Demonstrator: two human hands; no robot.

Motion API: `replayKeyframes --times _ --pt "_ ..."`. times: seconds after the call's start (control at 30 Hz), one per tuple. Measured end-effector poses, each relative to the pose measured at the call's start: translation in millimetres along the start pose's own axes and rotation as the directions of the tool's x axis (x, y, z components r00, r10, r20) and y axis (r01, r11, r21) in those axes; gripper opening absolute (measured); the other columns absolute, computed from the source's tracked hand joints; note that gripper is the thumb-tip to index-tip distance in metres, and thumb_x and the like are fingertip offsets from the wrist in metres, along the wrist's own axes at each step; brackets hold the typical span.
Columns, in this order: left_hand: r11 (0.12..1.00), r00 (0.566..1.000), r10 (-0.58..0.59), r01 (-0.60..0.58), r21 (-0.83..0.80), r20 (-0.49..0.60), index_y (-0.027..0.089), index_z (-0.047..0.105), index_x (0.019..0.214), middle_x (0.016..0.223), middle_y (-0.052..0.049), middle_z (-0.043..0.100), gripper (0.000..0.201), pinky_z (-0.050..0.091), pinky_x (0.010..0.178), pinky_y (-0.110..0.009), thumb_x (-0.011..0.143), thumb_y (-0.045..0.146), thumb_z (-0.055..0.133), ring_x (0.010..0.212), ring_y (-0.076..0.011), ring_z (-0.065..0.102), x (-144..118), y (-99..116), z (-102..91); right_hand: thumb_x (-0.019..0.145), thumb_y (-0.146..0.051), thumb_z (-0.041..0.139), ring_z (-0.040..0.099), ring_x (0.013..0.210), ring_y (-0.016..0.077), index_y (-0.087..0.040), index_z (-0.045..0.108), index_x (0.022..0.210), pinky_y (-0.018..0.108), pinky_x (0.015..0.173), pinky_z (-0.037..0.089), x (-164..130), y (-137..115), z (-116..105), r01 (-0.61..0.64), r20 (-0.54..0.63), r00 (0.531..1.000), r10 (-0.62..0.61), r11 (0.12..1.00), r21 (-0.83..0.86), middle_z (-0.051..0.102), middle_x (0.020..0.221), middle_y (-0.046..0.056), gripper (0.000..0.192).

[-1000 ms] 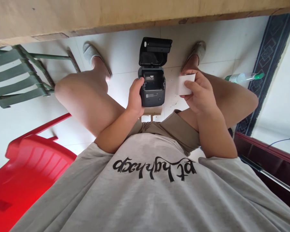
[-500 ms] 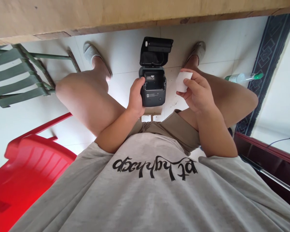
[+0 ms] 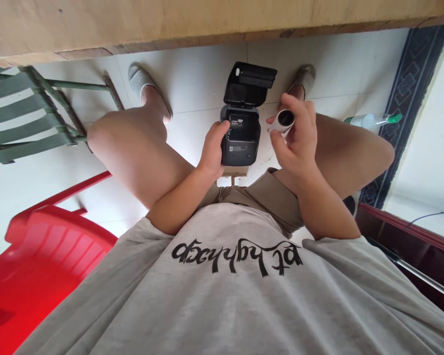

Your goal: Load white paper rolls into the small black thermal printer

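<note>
My left hand grips a small black label printer by its left side, thumb at the rim of the bay. The printer's lid is swung up and back, with a dark roller along it. Inside the bay no roll shows, only a small printed sticker. To the right of the printer, apart from it, my right hand holds a white paper roll between thumb and fingers. One end of the roll, with a dark round core, faces up toward me.
A wooden table edge spans the top. On the left stand a green slatted folding chair and a red plastic chair. A clear bottle with a green cap lies on the floor at right, beyond my knee.
My right hand has turned the paper roll so its end now shows instead of its flat white side. The printer in my left hand has shifted slightly right and down.
</note>
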State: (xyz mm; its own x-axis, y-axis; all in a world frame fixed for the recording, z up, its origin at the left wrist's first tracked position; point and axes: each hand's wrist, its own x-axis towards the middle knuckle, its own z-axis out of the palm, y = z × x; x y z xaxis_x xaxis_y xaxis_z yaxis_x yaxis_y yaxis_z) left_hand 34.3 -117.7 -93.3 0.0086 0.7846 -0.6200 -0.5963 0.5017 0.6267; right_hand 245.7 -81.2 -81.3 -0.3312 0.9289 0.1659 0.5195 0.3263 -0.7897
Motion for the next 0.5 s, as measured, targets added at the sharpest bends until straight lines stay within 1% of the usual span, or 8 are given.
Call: replayKeyframes --times 0.03,0.1,0.13,0.2,0.27,0.33,0.43,0.5 --pt "1.0 1.0 0.009 -0.009 0.021 0.013 0.024 0.062 0.099 0.092 -0.002 0.073 0.046 0.064 0.079 -0.033 0.089 0.066 0.081 0.096 -0.023 0.079 -1.3 0.1 1.1 0.107 -0.063 0.05 0.068 0.126 0.0267 -0.032 0.045 0.16 0.053 0.11 0.063 -0.1 -2.6 0.8 0.063 0.016 0.998 -0.062 0.996 -0.055 0.065 0.137 0.012 0.062" --pt "0.998 0.999 0.022 -0.024 0.058 0.041 0.024 0.062 0.102 0.091 0.0 0.071 0.046 0.061 0.074 -0.03 0.085 0.057 0.088 0.086 -0.0187 0.076 -4.3 0.7 3.5 0.106 -0.056 0.055 0.068 0.126 0.0278 -0.032 0.044 0.161 0.053 0.113 0.06 -0.1 -6.5 1.9 0.142 0.047 0.989 -0.138 0.984 -0.109 0.068 0.138 0.012 0.06" --pt "0.997 0.998 0.022 -0.026 0.072 0.059 0.023 0.062 0.103 0.091 0.001 0.07 0.048 0.06 0.072 -0.029 0.082 0.055 0.091 0.082 -0.0169 0.074 -5.8 1.1 4.4 0.106 -0.052 0.056 0.069 0.126 0.0282 -0.032 0.046 0.159 0.053 0.112 0.06 -0.1 -7.4 2.2 0.152 0.06 0.988 -0.145 0.98 -0.131 0.069 0.139 0.012 0.058" --pt "0.995 0.996 0.025 -0.033 0.091 0.088 0.023 0.062 0.104 0.092 0.001 0.07 0.052 0.059 0.071 -0.027 0.078 0.054 0.094 0.08 -0.0151 0.072 -7.9 1.4 5.4 0.104 -0.045 0.058 0.069 0.125 0.0288 -0.03 0.053 0.15 0.053 0.108 0.06 -0.6 -7.4 2.8 0.136 0.085 0.989 -0.12 0.968 -0.209 0.07 0.14 0.011 0.049" --pt "0.992 0.992 0.043 -0.056 0.109 0.115 0.023 0.063 0.103 0.094 0.001 0.07 0.056 0.059 0.073 -0.027 0.075 0.058 0.096 0.083 -0.0153 0.072 -8.8 0.8 5.2 0.1 -0.036 0.061 0.071 0.124 0.0286 -0.027 0.061 0.135 0.051 0.105 0.059 -1.4 -6.1 4.3 0.119 0.103 0.991 -0.091 0.944 -0.308 0.072 0.138 0.01 0.037" --pt "0.99 0.988 0.047 -0.067 0.125 0.15 0.023 0.064 0.104 0.097 0.0 0.071 0.06 0.06 0.076 -0.028 0.074 0.064 0.096 0.088 -0.0168 0.073 -9.1 -0.3 4.6 0.096 -0.028 0.063 0.072 0.122 0.0276 -0.025 0.064 0.12 0.049 0.103 0.057 -1.8 -4.9 6.7 0.12 0.106 0.991 -0.087 0.922 -0.369 0.075 0.134 0.008 0.024" --pt "0.99 0.981 0.029 -0.055 0.129 0.192 0.024 0.064 0.108 0.099 -0.001 0.072 0.063 0.061 0.076 -0.03 0.076 0.07 0.093 0.091 -0.0193 0.075 -8.9 -2.2 3.6 0.098 -0.024 0.06 0.072 0.12 0.0257 -0.023 0.066 0.106 0.046 0.102 0.054 -0.8 -5.9 10.1 0.143 0.072 0.989 -0.125 0.917 -0.372 0.076 0.13 0.005 0.011" --pt "0.991 0.98 0.036 -0.06 0.118 0.194 0.024 0.064 0.108 0.099 -0.002 0.071 0.06 0.062 0.079 -0.032 0.08 0.07 0.09 0.094 -0.0208 0.075 -8.3 -3.2 2.8 0.102 -0.028 0.058 0.071 0.111 0.0232 -0.023 0.069 0.102 0.043 0.096 0.052 0.7 -9.7 10.5 0.188 0.041 0.982 -0.186 0.918 -0.348 0.077 0.121 0.004 0.012"
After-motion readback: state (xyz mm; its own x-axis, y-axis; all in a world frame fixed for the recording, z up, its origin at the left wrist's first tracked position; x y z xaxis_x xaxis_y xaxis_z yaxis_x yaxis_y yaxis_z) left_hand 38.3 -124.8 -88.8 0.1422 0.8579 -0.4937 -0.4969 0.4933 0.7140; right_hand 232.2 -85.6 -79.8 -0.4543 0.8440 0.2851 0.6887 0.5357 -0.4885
